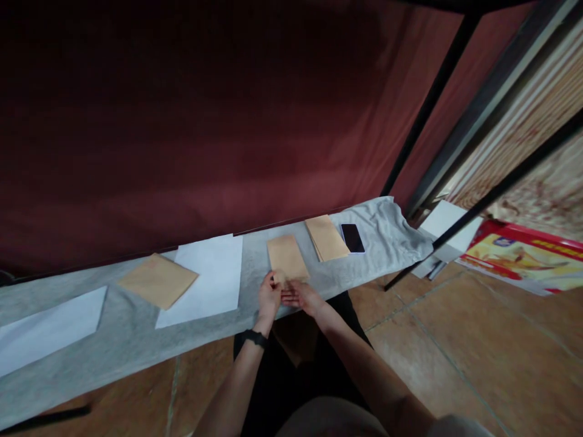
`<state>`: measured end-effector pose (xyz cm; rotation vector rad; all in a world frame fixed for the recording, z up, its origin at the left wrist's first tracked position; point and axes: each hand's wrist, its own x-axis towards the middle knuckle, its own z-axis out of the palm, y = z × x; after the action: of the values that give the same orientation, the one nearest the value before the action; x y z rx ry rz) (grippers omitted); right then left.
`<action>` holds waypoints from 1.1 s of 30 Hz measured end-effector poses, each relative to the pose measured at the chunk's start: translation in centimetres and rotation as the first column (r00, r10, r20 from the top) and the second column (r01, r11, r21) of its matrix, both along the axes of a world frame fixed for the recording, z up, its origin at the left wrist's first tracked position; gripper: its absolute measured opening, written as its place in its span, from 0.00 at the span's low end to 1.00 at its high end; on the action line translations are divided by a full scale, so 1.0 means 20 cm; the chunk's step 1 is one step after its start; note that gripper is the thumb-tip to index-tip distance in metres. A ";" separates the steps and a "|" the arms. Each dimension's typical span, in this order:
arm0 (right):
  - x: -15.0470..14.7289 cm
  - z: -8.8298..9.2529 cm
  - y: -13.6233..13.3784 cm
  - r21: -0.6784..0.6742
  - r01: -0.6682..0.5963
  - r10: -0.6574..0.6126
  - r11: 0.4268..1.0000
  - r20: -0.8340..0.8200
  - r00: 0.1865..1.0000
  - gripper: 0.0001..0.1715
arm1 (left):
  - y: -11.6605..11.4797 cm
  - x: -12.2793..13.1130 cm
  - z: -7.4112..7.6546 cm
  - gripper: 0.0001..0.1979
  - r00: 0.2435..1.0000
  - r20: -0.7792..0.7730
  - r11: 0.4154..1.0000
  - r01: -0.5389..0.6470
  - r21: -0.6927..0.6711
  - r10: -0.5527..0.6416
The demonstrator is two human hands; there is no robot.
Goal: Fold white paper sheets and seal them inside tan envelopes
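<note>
A brown paper envelope [286,255] lies on the grey cloth-covered surface [255,273] in front of me. My left hand [269,292], with a black band on the wrist, is at its near left corner, fingers curled together; what they pinch is too small to make out. My right hand [300,294] lies palm up at the envelope's near edge, fingers stretched toward my left hand. Just right of it are stacked brown envelopes [325,238], beside a dark phone [353,238].
Another brown envelope [159,280] rests partly on white sheets [216,276] at left, with more white paper [54,328] farther left. Black metal poles [428,109] rise at right. A red and yellow box [523,255] and a white box [449,224] stand on the tiled floor.
</note>
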<state>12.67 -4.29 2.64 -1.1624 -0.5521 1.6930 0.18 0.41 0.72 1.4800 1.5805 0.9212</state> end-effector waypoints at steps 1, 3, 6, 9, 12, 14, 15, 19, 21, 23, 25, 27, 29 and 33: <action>0.02 0.00 -0.01 -0.001 -0.025 0.025 1.000 0.054 0.998 0.20 | 0.00 0.00 0.00 0.20 1.000 -0.028 1.000 -0.001 0.004 0.001; 0.06 0.00 -0.04 0.004 -0.032 0.031 0.999 0.184 0.983 0.18 | 0.01 -0.01 0.00 0.19 0.997 -0.079 1.000 0.008 0.011 -0.007; 0.13 0.00 -0.09 0.212 -0.041 -0.072 0.976 0.500 0.863 0.15 | -0.01 -0.02 0.01 0.18 0.993 -0.118 0.999 0.025 0.021 -0.023; 0.18 -0.05 -0.15 0.440 -0.391 -0.260 0.809 0.863 0.433 0.22 | -0.04 -0.03 0.03 0.18 0.971 -0.237 0.995 0.060 0.079 -0.039; 0.20 -0.12 -0.18 0.374 -0.613 -0.372 0.696 0.918 0.137 0.29 | -0.07 -0.01 0.04 0.18 0.862 -0.505 0.959 0.186 0.216 -0.054; 0.20 -0.16 -0.19 0.357 -0.632 -0.412 0.688 0.909 0.065 0.30 | -0.06 0.02 0.03 0.20 0.776 -0.623 0.905 0.333 0.266 -0.102; 0.20 -0.17 -0.18 0.362 -0.627 -0.428 0.690 0.902 0.050 0.30 | -0.04 0.05 0.02 0.21 0.735 -0.660 0.870 0.418 0.263 -0.154; 0.19 -0.18 -0.17 0.389 -0.601 -0.450 0.699 0.891 0.053 0.25 | 0.08 0.14 -0.03 0.26 0.553 -0.763 0.748 0.648 0.143 -0.334; 0.19 -0.17 -0.17 0.387 -0.600 -0.444 0.700 0.894 0.058 0.24 | 0.17 0.17 -0.05 0.28 0.505 -0.786 0.731 0.675 0.102 -0.357; 0.19 -0.16 -0.17 0.376 -0.607 -0.435 0.700 0.899 0.056 0.25 | 0.25 0.19 -0.05 0.30 0.480 -0.797 0.716 0.693 0.089 -0.366; 0.19 -0.15 -0.17 0.366 -0.612 -0.427 0.701 0.903 0.051 0.27 | 0.33 0.20 -0.04 0.31 0.478 -0.803 0.715 0.693 0.095 -0.356; 0.19 -0.14 -0.17 0.362 -0.615 -0.422 0.701 0.905 0.051 0.28 | 0.40 0.22 -0.03 0.31 0.484 -0.807 0.724 0.682 0.105 -0.339; 0.19 -0.13 -0.16 0.361 -0.616 -0.418 0.701 0.907 0.056 0.29 | 0.46 0.24 -0.03 0.32 0.491 -0.808 0.731 0.673 0.113 -0.327; 0.19 -0.14 -0.16 0.353 -0.614 -0.407 0.706 0.912 0.055 0.30 | 0.56 0.28 -0.02 0.31 0.499 -0.803 0.733 0.670 0.118 -0.326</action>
<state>16.44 -7.51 -0.17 -1.5410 -2.0842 0.1687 5.77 11.68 0.32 2.7275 1.2922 0.2654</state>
